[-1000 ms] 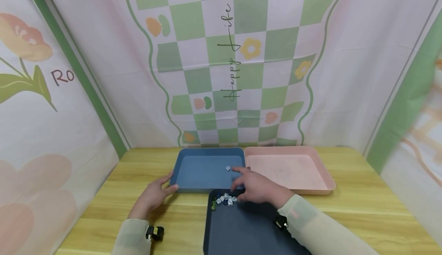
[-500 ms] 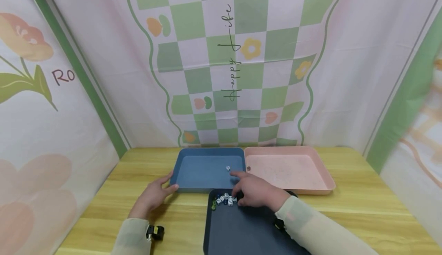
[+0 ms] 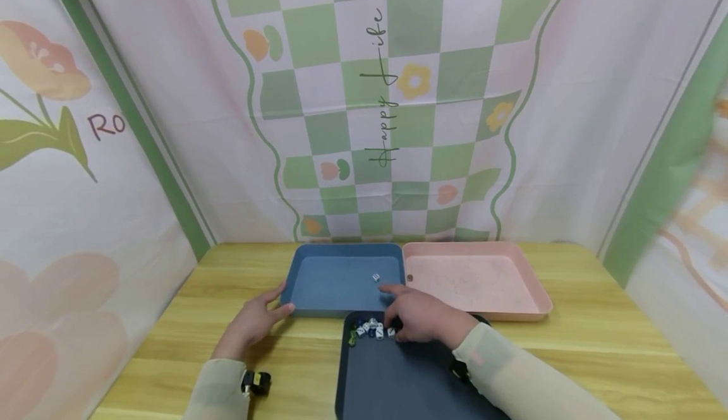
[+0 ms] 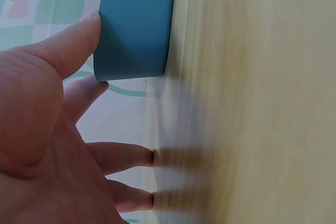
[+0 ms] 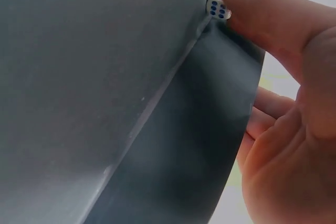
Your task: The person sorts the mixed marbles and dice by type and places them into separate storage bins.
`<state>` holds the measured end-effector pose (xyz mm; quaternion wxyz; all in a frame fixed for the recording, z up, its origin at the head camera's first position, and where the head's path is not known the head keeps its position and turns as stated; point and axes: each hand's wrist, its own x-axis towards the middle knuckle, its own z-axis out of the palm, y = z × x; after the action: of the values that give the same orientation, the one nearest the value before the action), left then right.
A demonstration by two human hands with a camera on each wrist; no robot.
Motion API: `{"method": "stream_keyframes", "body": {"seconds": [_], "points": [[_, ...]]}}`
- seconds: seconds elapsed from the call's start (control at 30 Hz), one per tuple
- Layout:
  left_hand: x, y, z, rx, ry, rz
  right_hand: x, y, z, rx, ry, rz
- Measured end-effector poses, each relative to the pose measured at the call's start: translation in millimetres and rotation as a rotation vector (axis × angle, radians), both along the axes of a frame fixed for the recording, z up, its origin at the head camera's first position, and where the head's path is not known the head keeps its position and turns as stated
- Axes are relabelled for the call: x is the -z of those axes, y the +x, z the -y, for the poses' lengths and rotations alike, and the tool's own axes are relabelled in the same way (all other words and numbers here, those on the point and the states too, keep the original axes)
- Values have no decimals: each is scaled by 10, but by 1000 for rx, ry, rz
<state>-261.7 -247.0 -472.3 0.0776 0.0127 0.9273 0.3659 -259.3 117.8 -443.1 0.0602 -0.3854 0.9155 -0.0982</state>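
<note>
My left hand (image 3: 251, 320) holds the front left corner of a blue tray (image 3: 341, 312), thumb at the front rim and forefinger along the side. In the left wrist view its other fingers spread below the tray's corner (image 4: 134, 40). My right hand (image 3: 423, 314) reaches over the far edge of a dark grey tray (image 3: 409, 376). Its thumb and a finger pinch a white die (image 3: 391, 331), while the forefinger points out over the blue tray. The right wrist view has the thumb against this die (image 5: 216, 8), the opposite fingertip hidden. Several dice (image 3: 372, 326) cluster in the grey tray's far left corner.
One white die (image 3: 375, 277) lies in the blue tray. A pink tray (image 3: 531, 306) adjoins it on the right, with a small brown thing (image 3: 410, 277) by its left wall. The wooden table (image 3: 296, 369) ends at a printed curtain (image 3: 415, 123).
My right hand has drawn back from over the blue tray toward the dice. The die at its fingers has shifted slightly right, away from the cluster. My left hand stays put.
</note>
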Motion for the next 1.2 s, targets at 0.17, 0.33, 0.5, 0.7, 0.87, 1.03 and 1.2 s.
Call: {"method": "stream_keyframes", "body": {"seconds": [0.17,0.33,0.5,0.7,0.87,1.03,1.2], "points": [[12,0,7,-2,-6,5,1,6,-10,1,20,15],[23,-5,10,-3,-9,5,43,-15,-11,-18,8,13],[19,-3,3,-4,-6,4,67,-28,-16,-22,22,6],[1,12,-2,11,-23,-12,15,-5,-19,-25,5,13],[-6,16,-1,18,-28,-18,-3,11,-15,-24,4,20],[-5,15,1,19,-22,-14,14,7,-13,-20,2,38],[-5,14,1,20,-21,-13,45,-11,-16,-22,19,42]]}}
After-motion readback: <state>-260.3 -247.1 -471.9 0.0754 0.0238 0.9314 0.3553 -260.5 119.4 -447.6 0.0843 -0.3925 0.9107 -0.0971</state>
